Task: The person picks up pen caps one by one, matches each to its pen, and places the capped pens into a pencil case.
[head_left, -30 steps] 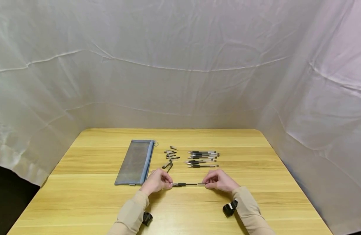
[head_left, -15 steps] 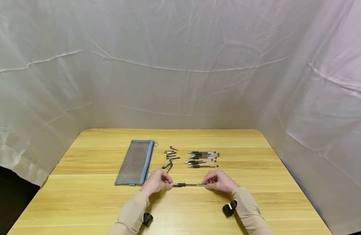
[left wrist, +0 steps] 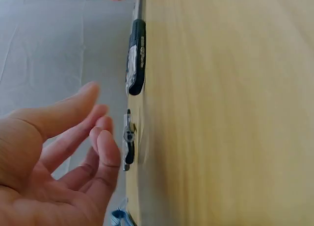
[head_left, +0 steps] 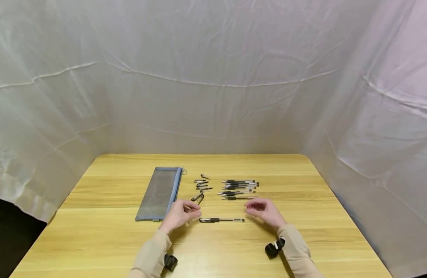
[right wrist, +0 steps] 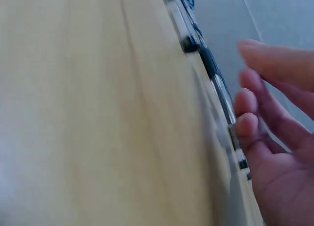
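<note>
Table (head_left: 213, 251) is carrying a blue-trimmed mesh zipper pouch (head_left: 157, 195), left hand (head_left: 181, 214) and right hand (head_left: 265, 212) are hovering released, a capped gel pen (head_left: 215, 220) is lying between them, and loose pen caps (head_left: 206, 189) are lying beyond.

Head cam stares forward and down across the table (head_left: 95, 239). Wrist cams (head_left: 170, 262) sit low, way closer, both catching the capped pen (left wrist: 139, 54).

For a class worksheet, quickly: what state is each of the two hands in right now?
Left hand: open, loosely curled, holding nothing.
Right hand: open, loosely curled, holding nothing.
</note>
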Demonstrator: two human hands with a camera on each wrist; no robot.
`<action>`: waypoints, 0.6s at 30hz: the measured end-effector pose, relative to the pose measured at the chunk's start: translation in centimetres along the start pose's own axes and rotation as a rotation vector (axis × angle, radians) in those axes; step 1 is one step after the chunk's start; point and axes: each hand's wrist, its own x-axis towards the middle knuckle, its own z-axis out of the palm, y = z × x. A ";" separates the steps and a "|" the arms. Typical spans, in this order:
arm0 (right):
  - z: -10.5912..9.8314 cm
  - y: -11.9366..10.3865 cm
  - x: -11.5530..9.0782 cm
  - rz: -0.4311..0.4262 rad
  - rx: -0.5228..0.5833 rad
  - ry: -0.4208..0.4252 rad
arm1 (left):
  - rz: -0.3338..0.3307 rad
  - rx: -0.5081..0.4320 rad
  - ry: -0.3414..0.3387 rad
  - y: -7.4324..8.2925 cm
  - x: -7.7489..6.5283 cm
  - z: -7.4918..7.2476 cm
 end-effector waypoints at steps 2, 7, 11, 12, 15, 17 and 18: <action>-0.1 0.0 0.1 0.042 0.075 0.100 | 0.003 -0.055 0.028 -0.2 0.0 -0.2; -0.4 0.0 0.7 0.103 0.235 0.310 | -0.001 -0.157 0.074 -0.4 -0.1 -0.4; -0.6 0.2 1.1 0.117 0.238 0.375 | -0.004 -0.162 0.102 -0.2 -0.1 -0.4; -0.7 0.1 1.2 0.118 0.228 0.379 | -0.003 -0.155 0.105 -0.3 -0.1 -0.4; -0.8 0.2 1.2 0.126 0.184 0.388 | 0.001 -0.141 0.107 -0.3 -0.1 -0.4; -0.8 0.1 1.2 0.136 0.152 0.398 | 0.000 -0.133 0.107 -0.4 0.0 -0.4; -0.8 0.0 1.2 0.140 0.136 0.404 | 0.000 -0.131 0.108 -0.5 0.0 -0.4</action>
